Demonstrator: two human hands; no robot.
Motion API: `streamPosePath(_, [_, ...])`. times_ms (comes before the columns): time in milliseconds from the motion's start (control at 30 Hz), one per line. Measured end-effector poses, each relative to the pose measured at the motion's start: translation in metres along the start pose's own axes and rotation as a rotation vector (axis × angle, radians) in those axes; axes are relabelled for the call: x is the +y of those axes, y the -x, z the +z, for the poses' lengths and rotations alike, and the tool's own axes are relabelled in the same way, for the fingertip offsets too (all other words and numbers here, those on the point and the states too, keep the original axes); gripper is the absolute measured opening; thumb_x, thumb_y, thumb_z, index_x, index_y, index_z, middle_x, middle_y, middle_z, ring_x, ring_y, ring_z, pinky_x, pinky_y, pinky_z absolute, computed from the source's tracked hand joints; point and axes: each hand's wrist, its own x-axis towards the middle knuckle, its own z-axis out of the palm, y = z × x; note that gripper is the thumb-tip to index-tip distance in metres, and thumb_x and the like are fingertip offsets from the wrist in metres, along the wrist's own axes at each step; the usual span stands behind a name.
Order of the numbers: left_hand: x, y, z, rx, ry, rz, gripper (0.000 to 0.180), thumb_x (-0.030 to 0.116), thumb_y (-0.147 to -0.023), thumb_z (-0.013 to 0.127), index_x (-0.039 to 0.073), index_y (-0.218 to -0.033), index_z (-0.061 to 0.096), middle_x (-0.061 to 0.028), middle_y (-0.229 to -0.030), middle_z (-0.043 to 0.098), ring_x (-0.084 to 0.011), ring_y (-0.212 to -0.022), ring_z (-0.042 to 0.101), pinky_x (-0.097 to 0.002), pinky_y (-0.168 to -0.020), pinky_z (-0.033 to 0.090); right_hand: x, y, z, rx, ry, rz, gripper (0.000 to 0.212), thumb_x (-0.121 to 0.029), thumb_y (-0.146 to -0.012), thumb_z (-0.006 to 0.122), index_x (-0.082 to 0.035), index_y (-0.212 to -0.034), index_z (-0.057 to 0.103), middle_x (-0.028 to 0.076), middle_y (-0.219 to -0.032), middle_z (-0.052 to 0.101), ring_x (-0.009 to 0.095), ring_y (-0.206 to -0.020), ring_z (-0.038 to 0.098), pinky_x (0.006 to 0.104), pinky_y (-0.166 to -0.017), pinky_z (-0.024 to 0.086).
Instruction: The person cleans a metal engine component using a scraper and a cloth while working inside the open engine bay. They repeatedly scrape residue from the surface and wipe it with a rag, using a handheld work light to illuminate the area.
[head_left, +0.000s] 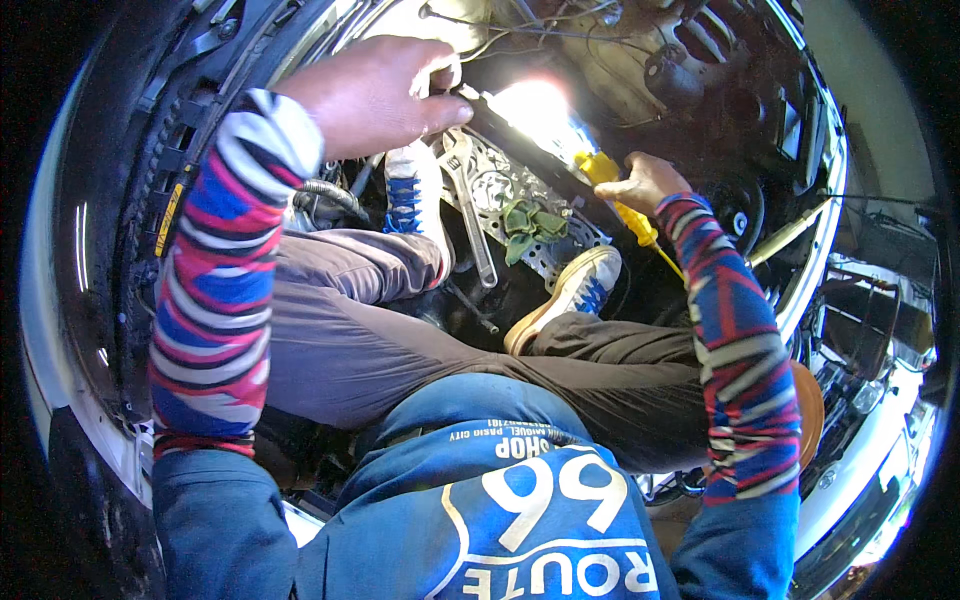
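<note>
My right hand is closed around the yellow handle of a work light, and its lamp glares white toward the far middle. A yellow cord runs down from the handle. Farther left, my left hand reaches over the engine bay with its fingers curled and the thumb toward the index finger. What lies between these fingertips is too small and glared out to make out. Below it, an adjustable wrench rests on a light metal engine part full of holes. A crumpled green cloth lies on the same part.
I sit inside the engine bay of a white car, my left shoe and right shoe on either side of the metal part. Thin wires hang at the far side. A dark hose lies by my left leg.
</note>
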Motion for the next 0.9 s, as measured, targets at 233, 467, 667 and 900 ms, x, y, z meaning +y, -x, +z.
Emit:
streamPosePath(233, [-0.023, -0.009, -0.011, -0.226, 0.122, -0.082, 0.034, 0.026, -0.094, 0.064, -0.001, -0.114, 0.059, -0.0261, -0.102, 0.067, -0.0429, -0.097, 0.064, -0.0463, -0.083, 0.050, -0.019, 0.139, -0.133, 0.038, -0.044, -0.493, 0.026, -0.025, -0.083, 0.077, -0.006, -0.100, 0.070, 0.008, -0.084, 0.068, 0.016, -0.075, 0.062, 0.0330, -0.068, 0.049])
streamPosePath(467, [-0.021, 0.005, -0.021, -0.291, 0.153, -0.135, 0.034, 0.023, -0.093, 0.065, -0.002, -0.115, 0.059, -0.0255, -0.102, 0.067, -0.0408, -0.097, 0.065, -0.0455, -0.084, 0.050, -0.048, 0.254, -0.155, 0.302, -0.502, -1.219, 0.025, -0.029, -0.084, 0.075, -0.015, -0.103, 0.067, 0.003, -0.081, 0.063, 0.016, -0.067, 0.057, 0.0359, -0.063, 0.045])
streamPosePath(667, [-0.020, 0.000, -0.018, -0.370, 0.022, -0.137, 0.037, 0.026, -0.094, 0.064, -0.001, -0.118, 0.059, -0.0248, -0.105, 0.067, -0.0393, -0.099, 0.065, -0.0448, -0.087, 0.050, -0.050, 0.272, -0.150, 0.255, -0.763, -1.606, 0.026, -0.032, -0.084, 0.074, -0.022, -0.106, 0.064, -0.001, -0.078, 0.059, 0.016, -0.060, 0.052, 0.0384, -0.058, 0.042])
streamPosePath(900, [-0.025, -0.001, -0.016, -0.325, 0.048, -0.145, 0.046, 0.028, -0.092, 0.066, -0.001, -0.127, 0.058, -0.0263, -0.115, 0.066, -0.0398, -0.105, 0.064, -0.0447, -0.091, 0.050, -0.049, 0.291, -0.145, 0.288, -0.832, -1.682, 0.027, -0.033, -0.084, 0.073, -0.030, -0.108, 0.062, -0.004, -0.076, 0.055, 0.016, -0.053, 0.047, 0.0395, -0.053, 0.038])
